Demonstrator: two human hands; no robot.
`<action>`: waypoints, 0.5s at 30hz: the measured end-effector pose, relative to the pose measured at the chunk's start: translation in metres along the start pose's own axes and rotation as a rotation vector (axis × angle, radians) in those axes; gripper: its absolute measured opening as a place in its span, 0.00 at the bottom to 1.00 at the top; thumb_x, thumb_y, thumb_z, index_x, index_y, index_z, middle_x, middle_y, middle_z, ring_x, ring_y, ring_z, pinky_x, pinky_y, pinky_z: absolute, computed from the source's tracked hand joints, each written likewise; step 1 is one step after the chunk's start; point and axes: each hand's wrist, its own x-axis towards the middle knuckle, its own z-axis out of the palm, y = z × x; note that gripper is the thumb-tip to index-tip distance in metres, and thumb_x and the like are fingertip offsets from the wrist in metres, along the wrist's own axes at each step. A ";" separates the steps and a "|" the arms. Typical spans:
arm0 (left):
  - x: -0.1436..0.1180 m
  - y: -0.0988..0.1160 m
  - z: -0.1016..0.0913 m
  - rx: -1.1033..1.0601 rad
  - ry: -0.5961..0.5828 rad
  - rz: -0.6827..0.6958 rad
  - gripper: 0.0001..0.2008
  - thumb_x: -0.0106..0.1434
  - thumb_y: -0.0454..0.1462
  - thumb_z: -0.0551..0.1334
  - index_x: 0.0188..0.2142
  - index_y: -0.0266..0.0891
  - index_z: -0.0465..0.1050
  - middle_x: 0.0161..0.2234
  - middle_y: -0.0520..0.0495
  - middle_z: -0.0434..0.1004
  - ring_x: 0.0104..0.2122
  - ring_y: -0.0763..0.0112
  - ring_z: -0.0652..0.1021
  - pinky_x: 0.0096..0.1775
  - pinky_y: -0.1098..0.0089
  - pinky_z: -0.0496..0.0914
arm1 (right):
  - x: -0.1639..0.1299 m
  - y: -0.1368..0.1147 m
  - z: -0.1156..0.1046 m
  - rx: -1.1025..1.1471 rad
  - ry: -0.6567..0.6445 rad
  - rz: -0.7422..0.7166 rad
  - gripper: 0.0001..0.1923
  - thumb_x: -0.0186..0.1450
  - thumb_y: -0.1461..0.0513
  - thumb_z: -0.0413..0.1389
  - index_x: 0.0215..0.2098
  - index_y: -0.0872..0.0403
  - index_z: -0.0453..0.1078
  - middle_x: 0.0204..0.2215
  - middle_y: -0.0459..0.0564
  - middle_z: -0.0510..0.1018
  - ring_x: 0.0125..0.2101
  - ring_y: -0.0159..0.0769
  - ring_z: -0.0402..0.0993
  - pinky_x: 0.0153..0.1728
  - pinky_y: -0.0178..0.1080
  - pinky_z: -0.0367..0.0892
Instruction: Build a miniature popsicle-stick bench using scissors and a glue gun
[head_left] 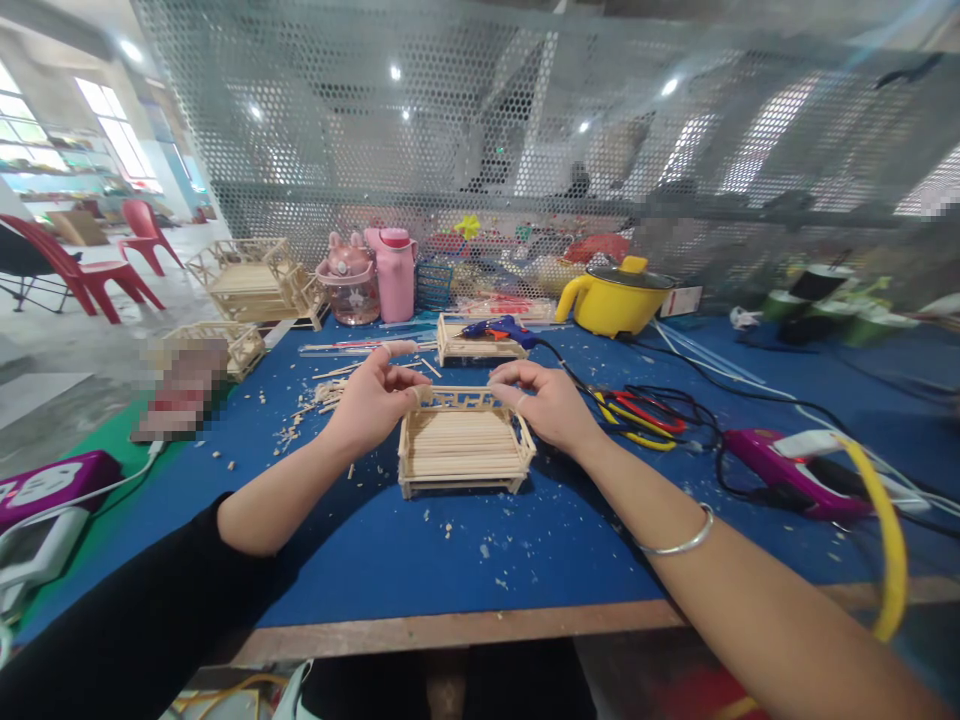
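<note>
A small bench-like model made of wooden sticks [461, 445] stands on the blue mat in front of me. My left hand [373, 398] pinches the left end of its lattice backrest, with a bandage on one finger. My right hand [545, 400] pinches the right end of the same backrest rail. A silver bangle [679, 540] sits on my right forearm. Both hands rest against the model's top edge.
A blue glue gun [499, 330] lies on a second stick frame [480, 345] behind. Yellow pot [615, 297], pink bottles [396, 272], red and yellow cutters [637, 412], a purple tool [787, 470] and cables lie right. Finished stick models [251, 280] stand at left. Wood scraps litter the mat [450, 560].
</note>
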 end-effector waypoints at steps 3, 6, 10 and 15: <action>0.000 0.001 0.000 -0.010 0.001 -0.012 0.26 0.48 0.29 0.63 0.48 0.37 0.62 0.28 0.52 0.76 0.29 0.74 0.75 0.33 0.71 0.66 | 0.000 0.000 -0.001 -0.025 0.000 -0.018 0.06 0.57 0.60 0.56 0.27 0.54 0.73 0.34 0.49 0.79 0.37 0.36 0.73 0.44 0.40 0.64; -0.001 0.002 0.000 -0.023 0.002 -0.044 0.24 0.48 0.29 0.63 0.46 0.38 0.62 0.28 0.53 0.76 0.27 0.75 0.75 0.32 0.72 0.66 | 0.001 0.002 -0.001 -0.049 -0.006 -0.066 0.06 0.58 0.60 0.56 0.27 0.53 0.73 0.34 0.49 0.78 0.37 0.36 0.73 0.45 0.40 0.64; -0.001 0.002 0.001 -0.018 -0.010 -0.071 0.23 0.48 0.29 0.62 0.45 0.39 0.61 0.28 0.53 0.76 0.26 0.75 0.75 0.30 0.73 0.65 | 0.002 0.002 -0.001 -0.084 -0.010 -0.104 0.05 0.57 0.60 0.56 0.26 0.52 0.73 0.34 0.48 0.78 0.38 0.36 0.73 0.45 0.40 0.64; -0.001 0.006 -0.001 -0.048 -0.017 -0.087 0.25 0.49 0.29 0.63 0.47 0.38 0.61 0.30 0.52 0.77 0.28 0.75 0.75 0.31 0.72 0.66 | 0.001 0.000 -0.002 -0.071 -0.024 -0.044 0.07 0.57 0.59 0.56 0.27 0.53 0.74 0.35 0.48 0.78 0.35 0.36 0.72 0.40 0.40 0.65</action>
